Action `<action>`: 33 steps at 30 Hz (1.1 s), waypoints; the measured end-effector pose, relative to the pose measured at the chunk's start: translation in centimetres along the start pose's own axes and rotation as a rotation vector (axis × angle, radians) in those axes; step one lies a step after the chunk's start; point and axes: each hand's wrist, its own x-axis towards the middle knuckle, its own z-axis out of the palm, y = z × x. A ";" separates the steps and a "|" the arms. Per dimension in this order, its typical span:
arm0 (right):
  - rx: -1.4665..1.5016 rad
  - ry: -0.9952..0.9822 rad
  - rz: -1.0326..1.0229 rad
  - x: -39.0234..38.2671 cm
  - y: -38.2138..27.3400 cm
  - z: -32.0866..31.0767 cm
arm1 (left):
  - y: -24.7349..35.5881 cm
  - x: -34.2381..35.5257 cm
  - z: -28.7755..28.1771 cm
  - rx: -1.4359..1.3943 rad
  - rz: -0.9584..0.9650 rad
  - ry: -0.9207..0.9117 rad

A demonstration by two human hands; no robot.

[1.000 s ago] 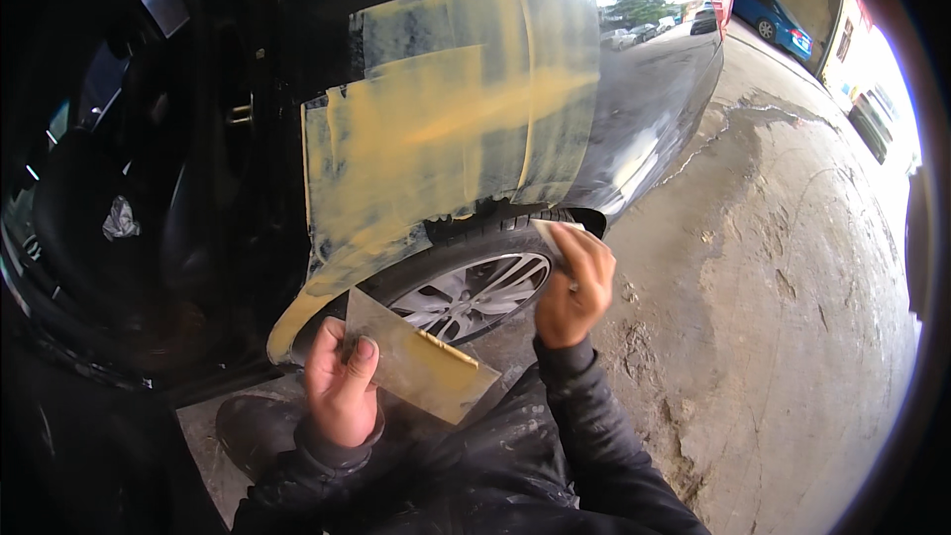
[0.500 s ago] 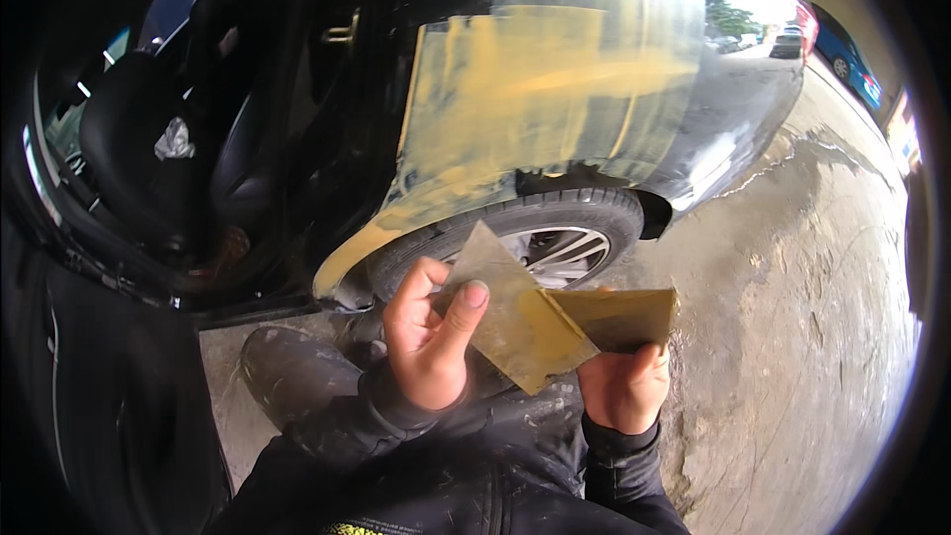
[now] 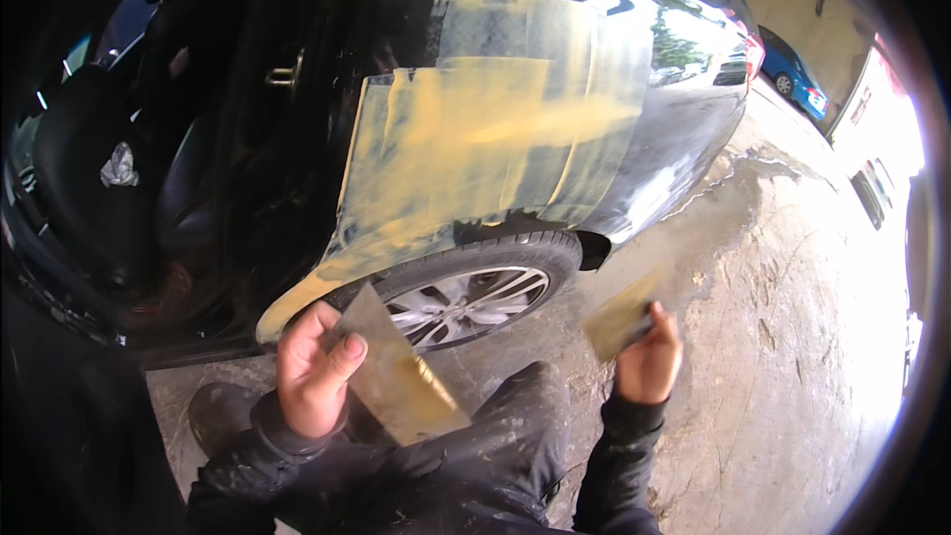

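Pinched between thumb and fingers, a flat metal putty spreader (image 3: 391, 367) is in my left hand (image 3: 315, 372). Yellow putty lies in a ridge along its lower right part. My right hand (image 3: 649, 357) grips a second, yellow-smeared putty spreader (image 3: 619, 319), slightly blurred and held apart from the first. Beyond both hands, the black car's rear quarter panel (image 3: 679, 129) carries a broad, streaky coat of yellow putty (image 3: 475, 129). The coat runs down around the wheel arch, above the rear wheel (image 3: 456, 307).
At the left the car's rear door opening shows a dark seat (image 3: 89, 198) with a crumpled silvery item (image 3: 120, 166) on it. Stained concrete floor (image 3: 773, 357) stretches to the right. A blue car (image 3: 791, 77) stands far back at the right.
The two spreaders have come apart: my right hand has drawn its spreader away to the right. My left hand sits further left and lower in view. The whole view has shifted.
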 end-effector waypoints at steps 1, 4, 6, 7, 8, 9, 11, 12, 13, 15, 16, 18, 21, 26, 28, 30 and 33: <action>-0.037 -0.008 -0.141 1.4 -1.4 1.1 | -0.3 -0.1 -0.9 0.045 -0.029 -0.044; -0.404 -0.241 -0.640 4.9 -3.0 6.7 | -1.2 -0.5 -3.2 0.265 -0.153 -0.096; -0.785 -0.337 -0.981 7.2 -3.1 11.7 | -2.0 -0.7 -4.2 0.376 -0.177 -0.112; -1.008 -0.362 -1.135 8.3 -3.1 14.1 | -2.5 -0.9 -4.4 0.386 -0.155 -0.128; -1.042 -0.397 -1.292 9.3 -3.2 16.4 | -2.9 -1.2 -4.7 0.381 -0.164 -0.145; -1.096 -0.441 -1.430 10.3 -3.4 18.3 | -3.2 -1.5 -4.8 0.377 -0.179 -0.160; -1.104 -0.467 -1.544 11.9 -3.4 21.1 | -3.3 -2.1 -5.6 0.381 -0.219 -0.196; -1.111 -0.494 -1.534 12.4 -3.3 21.8 | -3.4 -2.4 -5.8 0.367 -0.229 -0.195; -1.101 -0.503 -1.502 12.7 -3.1 22.1 | -3.5 -2.8 -5.9 0.356 -0.241 -0.192; -1.101 -0.487 -1.466 12.6 -2.3 21.6 | -3.3 -3.2 -6.4 0.327 -0.231 -0.170; -1.109 -0.458 -1.496 12.3 -1.6 20.8 | -3.2 -3.5 -6.4 0.292 -0.248 -0.147; -1.170 -0.408 -1.521 11.2 0.0 18.5 | -2.7 -3.9 -6.7 0.262 -0.269 -0.129; -1.256 -0.337 -1.498 8.6 3.6 14.3 | -2.5 -4.1 -6.9 0.214 -0.299 -0.119; -1.329 -0.279 -1.398 4.0 9.9 8.2 | -2.9 -3.5 -7.3 0.262 -0.348 -0.132; -1.351 -0.347 -1.248 2.6 10.9 6.3 | -3.3 -3.3 -7.1 0.283 -0.338 -0.137; -1.351 -0.393 -1.215 1.7 10.9 5.1 | -3.4 -3.1 -6.9 0.304 -0.306 -0.149; -1.223 -0.233 -1.326 2.5 8.8 5.1 | -3.5 -3.2 -6.5 0.313 -0.292 -0.152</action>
